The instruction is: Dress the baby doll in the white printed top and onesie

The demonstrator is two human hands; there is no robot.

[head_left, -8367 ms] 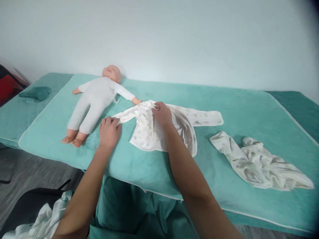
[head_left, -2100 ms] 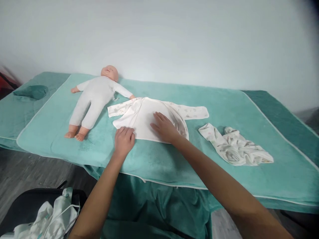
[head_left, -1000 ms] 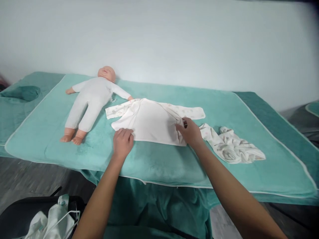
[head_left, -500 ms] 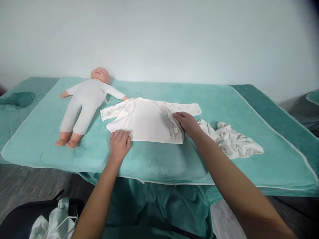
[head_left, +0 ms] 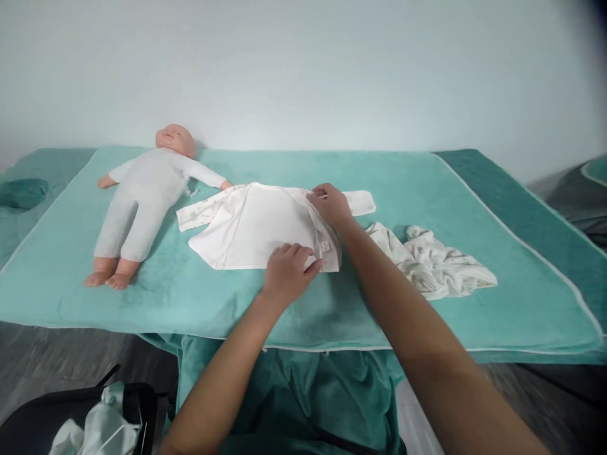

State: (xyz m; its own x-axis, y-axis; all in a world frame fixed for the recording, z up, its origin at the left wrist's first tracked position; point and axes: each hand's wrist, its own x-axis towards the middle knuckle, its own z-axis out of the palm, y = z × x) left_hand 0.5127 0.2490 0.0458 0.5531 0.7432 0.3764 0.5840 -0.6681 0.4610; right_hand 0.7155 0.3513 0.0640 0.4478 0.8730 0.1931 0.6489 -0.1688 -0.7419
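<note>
A white baby shirt (head_left: 265, 224) lies spread out on the green padded bed, its printed sleeves stretched to both sides and its front opened to the plain inside. My right hand (head_left: 332, 205) pinches the fabric near the base of the right sleeve. Over the lower hem, my left hand (head_left: 290, 273) hovers or rests lightly, thumb apart from the fingers, close to a small label (head_left: 324, 246). Whether it touches the cloth I cannot tell. A baby doll (head_left: 154, 183) in a white body lies face up to the left, one hand beside the shirt's left sleeve.
A crumpled printed garment (head_left: 439, 265) lies right of my right forearm. The green bed (head_left: 512, 297) runs along a pale wall (head_left: 303, 76). At lower left, a black chair or bag (head_left: 28, 420) carries a pale cloth bundle (head_left: 102, 423).
My left hand has moved right along the hem from the shirt's left corner. My right hand has moved up and left, from the side edge toward the sleeve base. The view has shifted slightly.
</note>
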